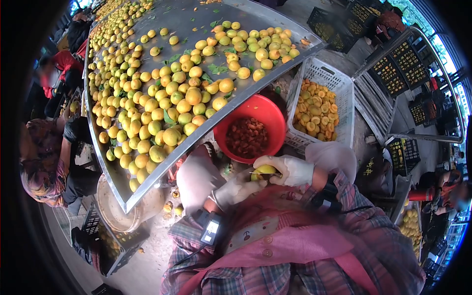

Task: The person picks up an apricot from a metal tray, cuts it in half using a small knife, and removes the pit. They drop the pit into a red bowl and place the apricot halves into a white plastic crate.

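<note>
Both my hands wear pale gloves and meet in front of my apron, around a yellow-green fruit (264,170). My left hand (240,187) has its fingers closed on the fruit's lower left side. From the right, my right hand (290,169) grips the upper side of it. The fruit looks split or in two parts; whether a small tool is between the fingers is hidden. Just beyond my hands is a red basin (279,118) holding brown-red pits. To its right stands a white crate (348,87) with halved fruit in it.
A metal table (147,64) with a raised rim carries many yellow-green fruits and leaves. Below its corner stands a whitish bucket (110,209). Black crates (400,64) and a metal-framed rack are at the right. A person (46,157) sits at the left; others are farther off.
</note>
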Available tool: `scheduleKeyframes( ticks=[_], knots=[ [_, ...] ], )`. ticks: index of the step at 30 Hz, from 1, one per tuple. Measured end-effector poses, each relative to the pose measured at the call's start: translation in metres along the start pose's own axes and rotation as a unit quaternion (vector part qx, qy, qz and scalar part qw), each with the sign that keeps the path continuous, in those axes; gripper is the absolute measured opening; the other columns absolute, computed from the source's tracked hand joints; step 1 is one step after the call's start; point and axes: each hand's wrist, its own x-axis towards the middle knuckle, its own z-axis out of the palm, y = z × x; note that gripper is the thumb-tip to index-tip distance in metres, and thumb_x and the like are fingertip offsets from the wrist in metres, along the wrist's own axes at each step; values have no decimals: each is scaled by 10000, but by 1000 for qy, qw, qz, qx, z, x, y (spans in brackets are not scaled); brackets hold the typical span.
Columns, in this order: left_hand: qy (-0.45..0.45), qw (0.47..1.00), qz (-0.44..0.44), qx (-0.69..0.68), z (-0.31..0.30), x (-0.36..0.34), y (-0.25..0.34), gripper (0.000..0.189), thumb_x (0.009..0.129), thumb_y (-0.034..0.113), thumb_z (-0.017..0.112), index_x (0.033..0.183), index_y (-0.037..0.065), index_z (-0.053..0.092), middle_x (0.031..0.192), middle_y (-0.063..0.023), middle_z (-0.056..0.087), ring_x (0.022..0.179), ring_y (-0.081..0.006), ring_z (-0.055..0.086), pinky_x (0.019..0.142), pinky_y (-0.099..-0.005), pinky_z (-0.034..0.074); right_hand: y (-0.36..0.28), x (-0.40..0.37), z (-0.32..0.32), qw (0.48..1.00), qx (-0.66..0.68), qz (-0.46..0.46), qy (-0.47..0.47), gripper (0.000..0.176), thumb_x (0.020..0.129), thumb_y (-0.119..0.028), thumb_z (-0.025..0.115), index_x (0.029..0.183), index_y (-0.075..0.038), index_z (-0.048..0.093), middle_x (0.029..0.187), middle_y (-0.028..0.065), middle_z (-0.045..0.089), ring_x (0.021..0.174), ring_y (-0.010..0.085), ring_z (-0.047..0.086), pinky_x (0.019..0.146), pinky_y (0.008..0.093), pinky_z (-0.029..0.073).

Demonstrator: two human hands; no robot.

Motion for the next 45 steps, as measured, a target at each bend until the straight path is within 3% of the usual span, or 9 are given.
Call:
scheduleKeyframes(
  ticks=[9, 15, 19, 22, 23, 25, 28, 33, 45],
  knots=[
    [-84, 995, 14, -56, -6, 0, 0, 385, 911, 249, 617, 1224, 33, 554, 1009, -34, 615, 858, -120, 568, 769, -250, 456, -17, -7, -17, 999, 44, 14, -14, 503, 808, -42, 610, 1281, -109, 454, 1176, 108, 560, 1127, 258, 550, 967, 345, 438],
    [-60, 993, 61, -80, -6, 1, -9, 412, 925, 241, 633, 1265, 35, 525, 1047, -36, 606, 920, -128, 568, 837, -269, 462, -21, -14, -21, 993, 104, 54, 19, 557, 833, -74, 610, 1348, -152, 411, 1112, 66, 572, 753, 153, 633, 666, 278, 518],
    [-39, 986, 132, -92, -6, 9, -21, 518, 904, 180, 672, 1353, 51, 450, 1145, -40, 579, 984, -126, 569, 886, -283, 471, -49, -16, -37, 947, 185, 192, 180, 669, 821, -127, 606, 1426, -190, 327, 862, 66, 588, 533, 132, 562, 415, 266, 445],
    [-15, 982, 150, -112, -4, 2, -14, 577, 895, 100, 668, 1405, 67, 399, 1190, -49, 563, 1012, -135, 579, 902, -291, 483, 13, -28, -81, 829, 184, 265, 457, 834, 792, -116, 640, 1497, -185, 200, 820, 87, 602, 522, 156, 558, 386, 274, 418],
    [-3, 979, 150, -136, -3, 0, -10, 603, 894, 59, 656, 1427, 74, 374, 1205, -56, 558, 1022, -144, 586, 910, -300, 492, 103, -54, -90, 867, 173, 90, 459, 465, 834, -18, 588, 1278, -148, 547, 951, 101, 667, 640, 115, 616, 495, 273, 517],
    [-9, 971, 156, -179, -3, 5, -15, 629, 890, 20, 642, 1442, 79, 347, 1212, -64, 559, 1029, -160, 592, 907, -312, 505, 40, -42, -102, 718, 320, 163, 596, 790, 862, -53, 592, 1500, -150, 135, 861, 111, 630, 502, 157, 549, 384, 261, 419],
    [-6, 957, 154, -245, -2, 6, -12, 655, 884, -36, 614, 1455, 86, 317, 1223, -84, 561, 1028, -192, 608, 898, -337, 528, 25, -33, -101, 710, 266, 162, 631, 700, 895, -87, 560, 1484, -142, 187, 849, 102, 622, 497, 143, 543, 388, 250, 428],
    [19, 949, 150, -278, 1, 4, -6, 607, 878, -89, 563, 1419, 85, 350, 1222, -111, 563, 1013, -219, 629, 876, -346, 546, -41, -15, -37, 811, 322, 122, 473, 601, 923, -141, 539, 1458, -103, 267, 824, 75, 605, 519, 108, 545, 401, 230, 446],
    [71, 954, 129, -262, -3, 0, -6, 468, 869, -69, 562, 1297, 62, 423, 1171, -122, 592, 956, -203, 648, 828, -331, 564, -75, -34, 23, 806, 502, 232, 210, 234, 999, -224, 450, 1155, -80, 550, 621, 18, 495, 501, 120, 509, 460, 255, 408]
  ],
)
